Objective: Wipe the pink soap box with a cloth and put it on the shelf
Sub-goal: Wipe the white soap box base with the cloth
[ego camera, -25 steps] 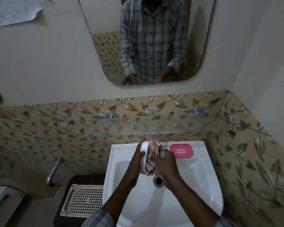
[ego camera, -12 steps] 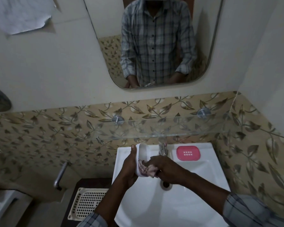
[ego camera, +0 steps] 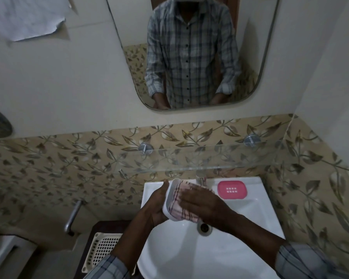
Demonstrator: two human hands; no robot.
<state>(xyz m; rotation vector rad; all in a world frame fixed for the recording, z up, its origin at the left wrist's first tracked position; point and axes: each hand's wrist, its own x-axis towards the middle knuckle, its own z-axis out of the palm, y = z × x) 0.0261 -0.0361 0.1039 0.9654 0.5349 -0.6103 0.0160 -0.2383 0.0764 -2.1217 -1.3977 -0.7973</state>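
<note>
Gripping white tray (ego camera: 170, 191) edgewise in left hand (ego camera: 156, 206) over sink (ego camera: 252, 220). Pressing cloth (ego camera: 184, 213) into it with right hand (ego camera: 203, 202), fingers seemingly flat. Noted pink soap box (ego camera: 232, 189) on sink rim beside tap (ego camera: 200, 179).

Soap box insert (ego camera: 232, 189): basin's (ego camera: 179, 254) rear right corner, right of tap (ego camera: 200, 178). Shelf (ego camera: 210, 160): above basin's rear edge. Basket (ego camera: 103, 250): left of basin.

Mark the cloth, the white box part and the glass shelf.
cloth (ego camera: 186, 187): head view, striped upper fold.
white box part (ego camera: 172, 190): head view, its pale side wall.
glass shelf (ego camera: 210, 160): head view, bare glass near the middle.
</note>
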